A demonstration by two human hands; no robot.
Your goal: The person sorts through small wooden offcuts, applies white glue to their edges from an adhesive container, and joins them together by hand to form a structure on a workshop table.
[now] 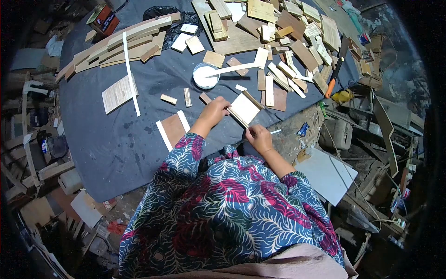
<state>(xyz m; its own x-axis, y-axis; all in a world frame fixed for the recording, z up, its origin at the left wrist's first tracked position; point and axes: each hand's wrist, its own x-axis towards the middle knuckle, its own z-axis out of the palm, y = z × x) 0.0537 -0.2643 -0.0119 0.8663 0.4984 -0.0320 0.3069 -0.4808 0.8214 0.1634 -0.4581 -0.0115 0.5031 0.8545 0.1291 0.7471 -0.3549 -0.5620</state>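
Both arms extended: left hand [214, 111] grips white panel [245, 108]; right hand [258, 137] pinches its edge.

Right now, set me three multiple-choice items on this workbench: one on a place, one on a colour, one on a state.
1. Where does the white bowl stand?
A. On the dark cloth, beyond the hands
B. On the floor to the right
C. In the person's lap

2. What colour is the handle of the saw at the right edge of the cloth?
A. Blue
B. Orange
C. Green

3. What is the left hand doing?
A. Hanging free in the air
B. Resting on the small wooden panel
C. Gripping the saw

Answers: 1 A, the bowl sits on the cloth past the panel. 2 B, the grip end shows orange. 3 B, its fingers lie on the panel's edge, while the right hand holds a thin white stick below it.
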